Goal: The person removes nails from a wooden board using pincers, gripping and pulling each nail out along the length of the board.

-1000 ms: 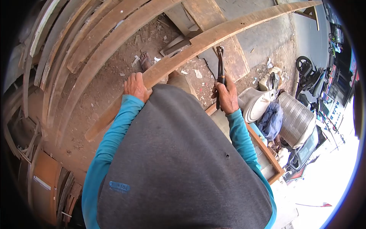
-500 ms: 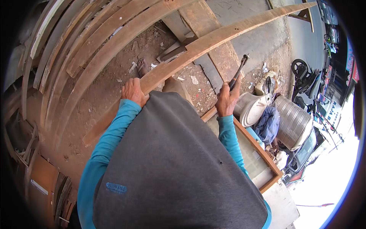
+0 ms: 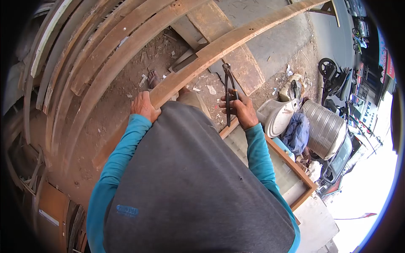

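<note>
A long wooden beam (image 3: 177, 80) with a notch in its edge runs diagonally across the view. My left hand (image 3: 143, 106) is closed over the beam's near part, fingers on top. In my right hand (image 3: 242, 110) is a pair of dark pincers (image 3: 228, 86), their handles slightly apart. The head of the pincers points up toward the beam's edge, just below it; whether it touches the wood I cannot tell. Part of the beam is hidden behind my left arm and dark shirt (image 3: 190, 168).
Several long planks (image 3: 114, 63) lean at the left. A flat rusty board (image 3: 242, 67) lies under the beam. To the right are a wooden frame (image 3: 291, 168), a white toilet bowl (image 3: 280, 120), a metal drum (image 3: 322, 128) and a parked motorcycle (image 3: 335, 80).
My right hand has moved left with the pincers and turned them, bringing their head close to the beam. My left hand stays on the beam. The whole view has shifted slightly.
</note>
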`<state>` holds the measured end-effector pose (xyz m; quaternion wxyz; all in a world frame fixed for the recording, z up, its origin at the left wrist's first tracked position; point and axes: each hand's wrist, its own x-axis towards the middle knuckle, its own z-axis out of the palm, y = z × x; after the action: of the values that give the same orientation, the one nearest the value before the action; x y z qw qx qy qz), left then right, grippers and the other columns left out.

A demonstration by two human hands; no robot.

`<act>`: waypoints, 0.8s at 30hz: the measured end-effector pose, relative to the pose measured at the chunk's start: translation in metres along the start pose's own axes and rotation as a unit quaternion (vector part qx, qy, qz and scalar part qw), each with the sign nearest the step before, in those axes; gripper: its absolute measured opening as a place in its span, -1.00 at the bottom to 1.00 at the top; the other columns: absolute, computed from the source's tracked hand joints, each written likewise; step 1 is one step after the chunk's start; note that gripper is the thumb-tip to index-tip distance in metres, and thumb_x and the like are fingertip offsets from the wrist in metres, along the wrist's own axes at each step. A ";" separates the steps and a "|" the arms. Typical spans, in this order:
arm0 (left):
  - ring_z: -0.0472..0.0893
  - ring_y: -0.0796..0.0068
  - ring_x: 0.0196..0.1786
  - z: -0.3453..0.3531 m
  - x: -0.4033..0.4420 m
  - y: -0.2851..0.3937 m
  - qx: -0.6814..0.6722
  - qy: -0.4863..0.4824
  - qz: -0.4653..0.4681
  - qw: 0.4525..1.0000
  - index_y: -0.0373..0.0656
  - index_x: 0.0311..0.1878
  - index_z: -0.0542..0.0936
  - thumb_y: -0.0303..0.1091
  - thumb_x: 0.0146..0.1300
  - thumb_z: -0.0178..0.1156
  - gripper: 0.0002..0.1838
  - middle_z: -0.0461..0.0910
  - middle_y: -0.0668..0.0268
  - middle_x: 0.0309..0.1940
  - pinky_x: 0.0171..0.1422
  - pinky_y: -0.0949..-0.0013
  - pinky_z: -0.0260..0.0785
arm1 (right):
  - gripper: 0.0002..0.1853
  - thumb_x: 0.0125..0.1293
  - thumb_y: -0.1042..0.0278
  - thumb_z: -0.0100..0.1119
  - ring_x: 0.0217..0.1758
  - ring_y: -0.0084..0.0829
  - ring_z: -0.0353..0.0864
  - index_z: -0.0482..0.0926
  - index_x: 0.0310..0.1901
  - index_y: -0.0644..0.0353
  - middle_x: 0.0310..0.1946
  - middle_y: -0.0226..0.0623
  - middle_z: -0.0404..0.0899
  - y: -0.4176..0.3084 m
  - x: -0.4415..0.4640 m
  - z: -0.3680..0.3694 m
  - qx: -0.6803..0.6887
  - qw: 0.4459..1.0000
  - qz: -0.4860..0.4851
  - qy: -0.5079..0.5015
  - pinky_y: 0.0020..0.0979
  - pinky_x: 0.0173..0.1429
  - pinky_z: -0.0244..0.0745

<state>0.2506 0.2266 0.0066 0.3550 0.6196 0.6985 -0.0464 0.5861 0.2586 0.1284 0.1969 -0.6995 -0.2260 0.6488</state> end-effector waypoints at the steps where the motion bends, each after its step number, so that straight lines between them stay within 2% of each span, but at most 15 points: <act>1: 0.51 -0.03 0.14 -0.001 -0.001 0.000 0.002 0.002 0.001 1.000 -0.12 -0.02 0.39 -0.19 -0.16 0.54 -0.34 0.51 0.07 -0.03 0.22 -0.03 0.35 | -0.41 0.22 0.40 -0.11 -0.05 -0.21 0.72 0.35 0.30 0.46 -0.02 -0.02 0.63 -0.002 0.003 -0.008 0.002 1.000 -0.002 -0.001 -0.26 0.07 0.66; 3: 0.51 -0.03 0.14 0.000 -0.001 0.000 0.003 0.009 0.005 1.000 -0.13 -0.02 0.38 -0.20 -0.15 0.53 -0.35 0.51 0.06 -0.04 0.22 -0.03 0.35 | -0.31 0.21 0.44 -0.11 0.04 -0.15 0.70 0.23 0.43 0.43 0.07 0.01 0.59 -0.006 0.009 -0.020 0.005 0.997 0.031 -0.075 -0.23 0.18 0.63; 10: 0.50 -0.04 0.15 -0.001 -0.001 0.003 0.007 0.006 0.000 1.000 -0.13 -0.03 0.38 -0.21 -0.15 0.53 -0.36 0.51 0.06 -0.05 0.23 -0.03 0.34 | -0.32 0.23 0.44 -0.12 0.07 -0.15 0.70 0.23 0.44 0.42 0.10 0.03 0.59 -0.021 0.024 -0.027 0.001 0.993 0.031 -0.118 -0.21 0.22 0.62; 18: 0.48 -0.02 0.17 0.000 -0.003 0.006 0.013 -0.001 -0.016 1.000 -0.15 0.03 0.38 -0.21 -0.11 0.55 -0.32 0.49 0.04 0.01 0.27 -0.02 0.30 | -0.32 0.22 0.43 -0.10 0.10 -0.15 0.69 0.26 0.43 0.40 0.14 0.06 0.57 -0.044 0.049 -0.058 -0.074 0.980 0.062 -0.172 -0.21 0.25 0.61; 19: 0.48 -0.02 0.17 0.001 -0.003 0.006 0.015 -0.001 -0.018 1.000 -0.15 0.03 0.38 -0.21 -0.11 0.55 -0.32 0.49 0.04 0.01 0.27 -0.02 0.30 | -0.37 0.27 0.44 -0.12 -0.01 -0.23 0.71 0.29 0.41 0.38 0.03 0.00 0.60 -0.049 0.050 -0.061 -0.064 0.981 0.068 -0.170 -0.24 0.09 0.67; 20: 0.48 -0.03 0.18 0.000 -0.003 0.007 0.016 -0.002 -0.018 1.000 -0.16 0.04 0.38 -0.21 -0.12 0.55 -0.32 0.49 0.04 0.02 0.28 -0.03 0.29 | -0.37 0.27 0.44 -0.12 -0.01 -0.23 0.71 0.29 0.41 0.38 0.03 0.00 0.60 -0.050 0.055 -0.067 -0.063 0.981 0.069 -0.172 -0.24 0.09 0.67; 22: 0.47 -0.03 0.18 0.001 -0.004 0.006 0.017 -0.005 -0.017 1.000 -0.16 0.04 0.38 -0.21 -0.12 0.55 -0.31 0.48 0.04 0.03 0.28 -0.03 0.29 | -0.48 0.41 0.39 -0.12 -0.25 -0.37 0.64 0.34 0.38 0.34 -0.21 -0.18 0.56 -0.056 0.060 -0.072 -0.034 0.966 0.126 -0.222 -0.32 -0.19 0.62; 23: 0.47 -0.04 0.18 0.002 -0.005 0.005 0.016 0.004 -0.014 1.000 -0.16 0.05 0.38 -0.21 -0.13 0.56 -0.30 0.48 0.04 0.03 0.28 -0.03 0.29 | -0.59 0.52 0.28 -0.09 -0.44 -0.49 0.46 0.41 0.28 0.31 -0.39 -0.36 0.42 -0.051 0.055 -0.064 0.018 0.963 0.143 -0.230 -0.40 -0.39 0.45; 24: 0.47 -0.05 0.18 0.003 -0.004 0.005 0.014 0.013 -0.010 1.000 -0.16 0.05 0.38 -0.21 -0.13 0.56 -0.29 0.48 0.04 0.03 0.27 -0.03 0.30 | -0.66 0.54 0.20 -0.04 -0.49 -0.54 0.39 0.48 0.11 0.29 -0.44 -0.42 0.38 -0.043 0.052 -0.050 -0.004 0.968 0.152 -0.198 -0.43 -0.42 0.39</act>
<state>0.2562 0.2229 0.0079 0.3367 0.6178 0.7087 -0.0516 0.6364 0.3245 0.1149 0.0442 -0.5844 -0.1538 0.7955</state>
